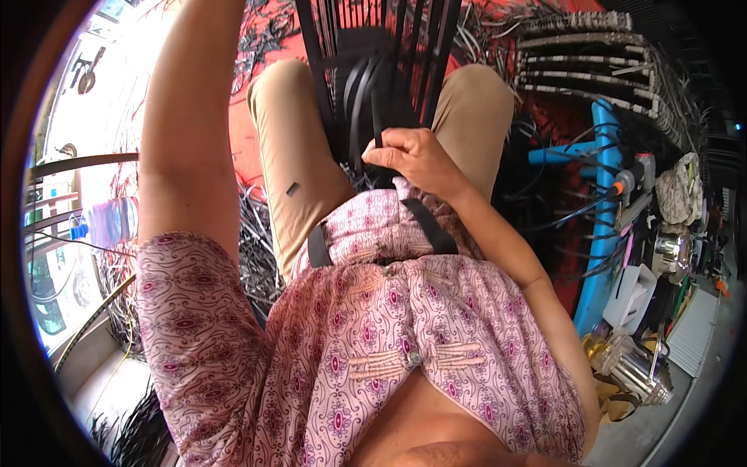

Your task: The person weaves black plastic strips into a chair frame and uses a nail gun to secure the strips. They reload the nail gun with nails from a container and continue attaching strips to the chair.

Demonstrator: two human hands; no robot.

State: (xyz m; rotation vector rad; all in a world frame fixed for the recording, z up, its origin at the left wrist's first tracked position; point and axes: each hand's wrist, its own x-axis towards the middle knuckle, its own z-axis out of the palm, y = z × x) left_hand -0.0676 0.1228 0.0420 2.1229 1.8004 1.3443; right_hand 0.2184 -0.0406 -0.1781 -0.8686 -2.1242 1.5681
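The right hand (412,159) is clenched around black strips (372,93) of a dark woven frame (366,47) standing between the knees. The left arm rises past that frame; its hand is out of sight. A blue stand (603,226) sits right of the frame.

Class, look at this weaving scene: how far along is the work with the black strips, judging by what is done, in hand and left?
Done: some black strips already run along the upright frame between the knees. In hand: the right hand pinches one black strip; the left arm reaches up, its hand out of view. Left: loose strips lie heaped beside the leg, so much seemingly remains.
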